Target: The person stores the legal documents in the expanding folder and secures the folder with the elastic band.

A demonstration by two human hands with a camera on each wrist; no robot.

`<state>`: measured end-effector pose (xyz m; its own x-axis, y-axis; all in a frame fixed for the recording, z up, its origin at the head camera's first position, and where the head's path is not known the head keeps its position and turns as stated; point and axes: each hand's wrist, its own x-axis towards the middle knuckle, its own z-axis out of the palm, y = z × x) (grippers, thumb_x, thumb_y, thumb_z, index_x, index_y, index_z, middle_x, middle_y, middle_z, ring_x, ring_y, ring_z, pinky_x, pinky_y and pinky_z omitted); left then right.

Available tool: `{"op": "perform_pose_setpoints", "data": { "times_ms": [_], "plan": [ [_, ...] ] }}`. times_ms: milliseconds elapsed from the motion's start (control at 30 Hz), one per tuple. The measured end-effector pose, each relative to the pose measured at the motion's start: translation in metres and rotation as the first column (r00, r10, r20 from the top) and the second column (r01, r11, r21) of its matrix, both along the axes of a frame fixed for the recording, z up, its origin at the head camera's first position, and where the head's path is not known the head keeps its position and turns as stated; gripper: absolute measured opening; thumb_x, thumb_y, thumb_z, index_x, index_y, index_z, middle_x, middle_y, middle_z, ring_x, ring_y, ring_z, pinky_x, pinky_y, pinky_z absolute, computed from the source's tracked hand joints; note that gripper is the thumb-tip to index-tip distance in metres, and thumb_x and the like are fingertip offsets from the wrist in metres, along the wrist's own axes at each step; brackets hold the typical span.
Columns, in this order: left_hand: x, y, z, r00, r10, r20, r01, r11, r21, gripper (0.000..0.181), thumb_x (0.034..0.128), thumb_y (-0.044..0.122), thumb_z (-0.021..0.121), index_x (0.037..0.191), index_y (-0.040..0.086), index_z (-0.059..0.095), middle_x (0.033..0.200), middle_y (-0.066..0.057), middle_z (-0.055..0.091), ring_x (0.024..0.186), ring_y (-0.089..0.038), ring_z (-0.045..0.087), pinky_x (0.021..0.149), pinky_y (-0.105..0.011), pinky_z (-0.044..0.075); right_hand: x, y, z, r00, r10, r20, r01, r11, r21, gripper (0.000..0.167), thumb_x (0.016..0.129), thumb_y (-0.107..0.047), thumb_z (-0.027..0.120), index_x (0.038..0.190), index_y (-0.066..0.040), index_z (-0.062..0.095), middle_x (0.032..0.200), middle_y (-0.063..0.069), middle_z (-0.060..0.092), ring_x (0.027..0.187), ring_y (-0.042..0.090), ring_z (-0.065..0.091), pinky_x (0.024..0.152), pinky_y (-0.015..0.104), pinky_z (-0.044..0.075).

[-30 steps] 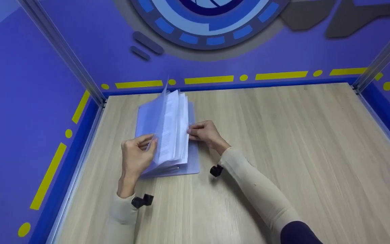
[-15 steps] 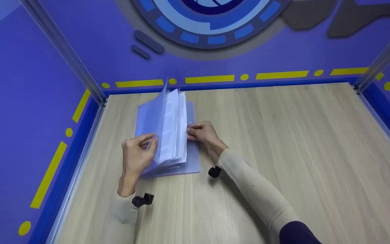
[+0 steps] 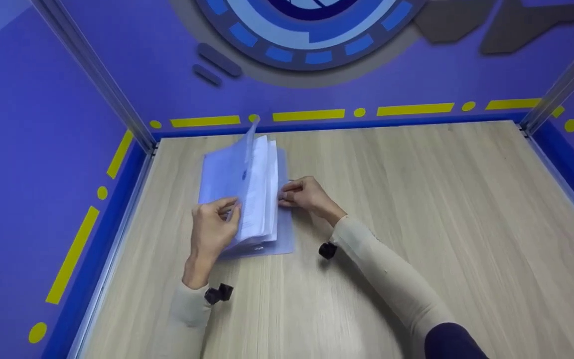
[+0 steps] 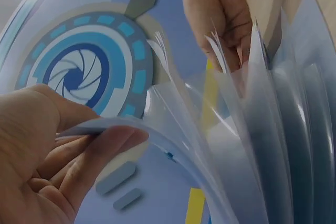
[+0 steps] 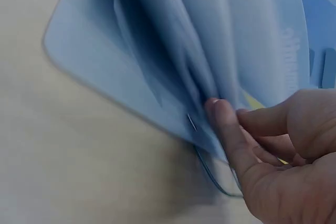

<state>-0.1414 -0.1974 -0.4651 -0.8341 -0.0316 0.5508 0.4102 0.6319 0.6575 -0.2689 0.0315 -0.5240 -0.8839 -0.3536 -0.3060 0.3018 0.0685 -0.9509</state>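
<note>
A translucent blue document folder (image 3: 219,174) lies on the table with its clear sleeves standing fanned up. White printed sheets (image 3: 259,192) show inside the sleeves. My left hand (image 3: 215,227) pinches a raised, bent plastic leaf (image 4: 118,123) between thumb and fingers, at the left of the fan. On the opposite side, my right hand (image 3: 308,193) pinches the free edges of sleeves (image 5: 197,51) with thumb and fingertips. Beneath that hand, a thin dark cord (image 5: 209,174) loops out past the edge of the folder's bottom cover (image 5: 86,51).
The wood-grain table (image 3: 416,209) extends to the right and front. Blue panels with yellow marks (image 3: 309,116) rise behind and at both sides, joined by metal posts (image 3: 100,82). Small black devices (image 3: 218,294) sit at both wrists.
My left hand has shifted slightly right, swinging the raised leaf closer to the other sleeves. My right hand has moved a little right, and a bit of cord now shows above it.
</note>
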Motion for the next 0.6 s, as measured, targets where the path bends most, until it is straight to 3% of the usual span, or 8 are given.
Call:
{"op": "perform_pose_setpoints", "data": {
  "times_ms": [233, 433, 600],
  "plan": [
    [0.002, 0.02, -0.006, 0.999, 0.011, -0.03, -0.014, 0.993, -0.118, 0.013, 0.0888, -0.008, 0.075, 0.1, -0.012, 0.08, 0.088, -0.024, 0.08, 0.077, -0.032, 0.081, 0.066, -0.04, 0.067, 0.003, 0.023, 0.01, 0.994, 0.084, -0.074, -0.075, 0.99, 0.123, 0.03, 0.101, 0.007, 0.065, 0.129, 0.016, 0.067, 0.116, 0.027, 0.075, 0.102, 0.027, 0.079, 0.096, 0.037, 0.064],
    [0.002, 0.031, -0.012, 0.999, 0.012, -0.046, -0.02, 0.982, -0.185, 0.01, 0.0898, -0.006, 0.075, 0.097, -0.01, 0.081, 0.085, -0.021, 0.08, 0.075, -0.03, 0.081, 0.064, -0.038, 0.067, 0.005, 0.04, 0.017, 0.942, 0.184, -0.28, -0.096, 0.948, 0.302, 0.024, 0.101, -0.004, 0.07, 0.12, 0.009, 0.075, 0.111, 0.019, 0.079, 0.095, 0.019, 0.075, 0.087, 0.032, 0.064],
    [0.004, 0.04, -0.017, 1.0, 0.007, -0.026, -0.014, 0.96, -0.278, 0.01, 0.0925, -0.003, 0.074, 0.097, -0.009, 0.08, 0.078, -0.021, 0.078, 0.067, -0.03, 0.079, 0.06, -0.042, 0.066, 0.005, 0.054, 0.02, 0.934, 0.184, -0.306, -0.073, 0.938, 0.34, 0.023, 0.101, -0.005, 0.07, 0.118, 0.008, 0.076, 0.109, 0.019, 0.079, 0.092, 0.02, 0.074, 0.08, 0.028, 0.063]
  ]
}}
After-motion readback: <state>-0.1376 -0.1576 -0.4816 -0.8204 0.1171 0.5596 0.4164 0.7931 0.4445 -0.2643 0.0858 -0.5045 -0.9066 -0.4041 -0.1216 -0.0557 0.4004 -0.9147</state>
